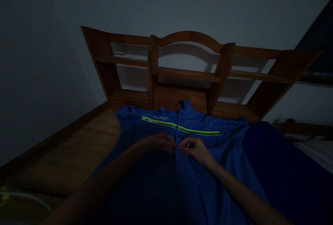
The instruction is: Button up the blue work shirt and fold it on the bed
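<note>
A blue work shirt point(208, 169) with a yellow-green reflective stripe point(182, 127) across the chest lies flat, collar toward the far side, on a wooden surface. My left hand point(160, 142) and my right hand point(195, 148) meet at the shirt's front placket, just below the stripe. Both pinch the fabric edges at the centre opening, fingers curled. The lighting is dim, so a button or fastener cannot be made out.
A wooden headboard-like shelf unit point(187, 75) stands against the white wall behind the shirt. The wooden bed platform point(78, 148) extends left with a raised edge. A dark blue cloth point(286, 169) lies at the right. A pale cable point(23, 197) shows at bottom left.
</note>
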### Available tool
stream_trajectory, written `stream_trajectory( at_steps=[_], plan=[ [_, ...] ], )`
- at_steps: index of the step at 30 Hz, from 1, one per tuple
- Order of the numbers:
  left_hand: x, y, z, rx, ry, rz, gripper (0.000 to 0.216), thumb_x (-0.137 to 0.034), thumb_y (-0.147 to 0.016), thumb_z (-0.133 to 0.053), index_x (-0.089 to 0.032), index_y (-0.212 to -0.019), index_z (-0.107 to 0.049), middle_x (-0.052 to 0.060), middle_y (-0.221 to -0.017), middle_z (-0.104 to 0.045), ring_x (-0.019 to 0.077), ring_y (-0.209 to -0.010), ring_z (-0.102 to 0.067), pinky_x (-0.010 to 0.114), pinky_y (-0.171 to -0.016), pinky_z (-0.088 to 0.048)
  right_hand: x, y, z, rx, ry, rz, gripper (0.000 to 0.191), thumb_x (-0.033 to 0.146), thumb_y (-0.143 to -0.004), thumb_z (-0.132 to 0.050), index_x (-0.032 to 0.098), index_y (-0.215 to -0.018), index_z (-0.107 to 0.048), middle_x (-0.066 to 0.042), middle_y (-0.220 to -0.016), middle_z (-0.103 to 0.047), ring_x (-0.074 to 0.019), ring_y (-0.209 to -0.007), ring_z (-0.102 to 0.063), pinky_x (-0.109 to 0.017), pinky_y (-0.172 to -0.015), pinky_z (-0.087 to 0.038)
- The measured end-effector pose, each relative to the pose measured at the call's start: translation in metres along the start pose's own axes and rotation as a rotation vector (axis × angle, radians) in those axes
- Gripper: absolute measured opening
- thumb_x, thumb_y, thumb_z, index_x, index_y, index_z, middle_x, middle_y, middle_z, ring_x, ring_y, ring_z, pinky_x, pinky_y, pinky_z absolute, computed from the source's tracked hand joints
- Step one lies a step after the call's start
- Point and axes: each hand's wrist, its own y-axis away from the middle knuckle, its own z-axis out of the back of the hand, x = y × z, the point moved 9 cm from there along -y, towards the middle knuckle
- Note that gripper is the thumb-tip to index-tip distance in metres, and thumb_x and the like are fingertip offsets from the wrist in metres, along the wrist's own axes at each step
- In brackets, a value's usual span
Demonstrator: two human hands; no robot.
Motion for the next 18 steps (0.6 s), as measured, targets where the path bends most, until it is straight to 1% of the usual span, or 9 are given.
stream_trajectory(
  at_steps=[3,5,8,10,12,15,18],
  plan=[
    [-0.004,0.003,-0.004,0.017,-0.025,0.001,0.034,-0.038,-0.068,-0.071,-0.008,-0.085,-0.067,0.012,-0.092,-0.068,0.0185,-0.086,-0.064,0.036,-0.090,-0.045,-0.003,0.001,0.001,-0.009,-0.018,-0.029,0.025,0.037,-0.069,-0.069,0.014,-0.079,-0.066,-0.001,-0.069,-0.063,-0.0085,-0.053,-0.055,-0.020,-0.050,-0.044],
    [-0.005,0.004,-0.008,0.023,-0.042,0.010,0.039,-0.043,-0.071,-0.067,-0.008,-0.088,-0.067,0.014,-0.096,-0.068,0.0195,-0.089,-0.064,0.036,-0.090,-0.045,-0.006,0.002,-0.001,0.001,-0.056,-0.062,0.027,0.036,-0.065,-0.072,0.014,-0.078,-0.064,-0.001,-0.070,-0.062,-0.0086,-0.054,-0.054,-0.020,-0.051,-0.045],
    [-0.004,0.003,-0.009,0.010,-0.060,0.005,0.043,-0.047,-0.070,-0.066,-0.008,-0.087,-0.067,0.014,-0.094,-0.068,0.0198,-0.088,-0.064,0.035,-0.089,-0.046,-0.011,0.003,-0.003,0.022,-0.107,-0.113,0.031,0.036,-0.062,-0.074,0.013,-0.077,-0.062,0.000,-0.069,-0.060,-0.0088,-0.054,-0.054,-0.021,-0.050,-0.045],
    [-0.003,0.000,-0.006,-0.024,-0.081,-0.019,0.041,-0.046,-0.067,-0.070,-0.008,-0.083,-0.067,0.011,-0.089,-0.069,0.0185,-0.084,-0.064,0.033,-0.086,-0.047,-0.010,0.004,-0.003,0.020,-0.095,-0.115,0.030,0.036,-0.063,-0.074,0.013,-0.077,-0.061,0.001,-0.068,-0.058,-0.0090,-0.055,-0.054,-0.021,-0.050,-0.044],
    [-0.001,-0.004,-0.001,-0.085,-0.123,-0.039,0.038,-0.043,-0.060,-0.075,-0.010,-0.077,-0.066,0.006,-0.078,-0.068,0.0166,-0.076,-0.064,0.031,-0.080,-0.048,-0.006,0.004,-0.002,0.005,-0.025,-0.082,0.026,0.034,-0.065,-0.072,0.014,-0.078,-0.060,0.001,-0.067,-0.057,-0.0088,-0.056,-0.053,-0.020,-0.050,-0.042],
    [-0.001,-0.007,0.005,-0.185,-0.180,-0.055,0.038,-0.041,-0.052,-0.078,-0.011,-0.070,-0.063,-0.001,-0.065,-0.063,0.0142,-0.067,-0.061,0.028,-0.070,-0.048,0.006,0.007,-0.001,-0.023,0.117,0.025,0.018,0.027,-0.069,-0.068,0.015,-0.080,-0.060,0.002,-0.066,-0.056,-0.0080,-0.058,-0.051,-0.018,-0.052,-0.039],
    [0.000,-0.008,0.007,-0.239,-0.171,-0.048,0.040,-0.038,-0.048,-0.080,-0.012,-0.069,-0.059,-0.002,-0.064,-0.062,0.0135,-0.064,-0.061,0.027,-0.066,-0.048,0.015,0.010,-0.003,-0.023,0.191,0.096,0.015,0.023,-0.072,-0.064,0.017,-0.084,-0.058,0.003,-0.070,-0.057,-0.0076,-0.060,-0.052,-0.018,-0.053,-0.038]
  ],
)
